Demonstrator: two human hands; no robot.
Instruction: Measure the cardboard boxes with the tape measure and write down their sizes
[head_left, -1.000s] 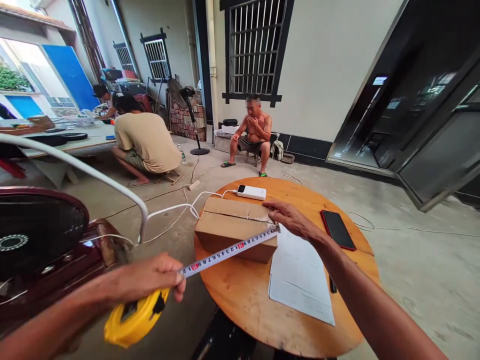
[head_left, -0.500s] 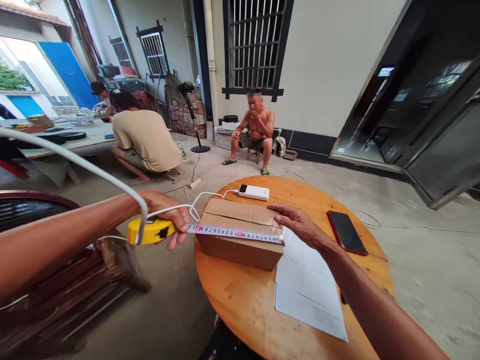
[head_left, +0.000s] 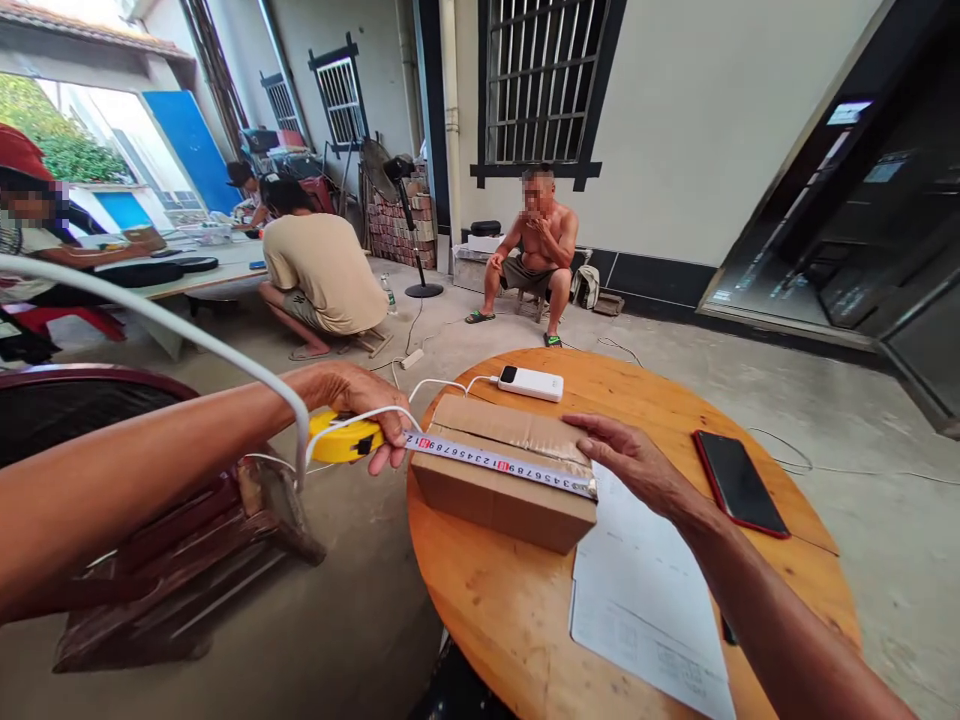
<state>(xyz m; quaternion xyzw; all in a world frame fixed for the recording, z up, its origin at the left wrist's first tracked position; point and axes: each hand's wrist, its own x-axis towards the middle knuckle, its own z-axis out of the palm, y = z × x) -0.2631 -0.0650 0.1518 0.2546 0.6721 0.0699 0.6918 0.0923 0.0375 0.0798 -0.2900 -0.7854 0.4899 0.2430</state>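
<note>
A closed cardboard box [head_left: 502, 505] lies on a round wooden table [head_left: 495, 610]. My left hand [head_left: 367, 405] grips a yellow tape measure [head_left: 341, 440] at the box's left end. The tape's white blade [head_left: 480, 458] is pulled out along the top near the front edge, and its metal hook is at the right end. My right hand [head_left: 619, 450] touches the box's right end with fingers stretched out, the thumb close to the top corner. White sheets of paper [head_left: 645, 600] lie under my right forearm, partly covered by it.
A white power bank [head_left: 530, 384] with a cable stands behind the box; a red-edged phone [head_left: 739, 482] lies at right. A pale cord [head_left: 187, 325] loops across the left foreground. A wooden chair [head_left: 172, 540] is at left. People sit farther back, near a standing fan [head_left: 409, 210].
The view has turned left, so things sit farther right in it and another person shows at the left edge. Both hands stay at the box, the tape still stretched across it.
</note>
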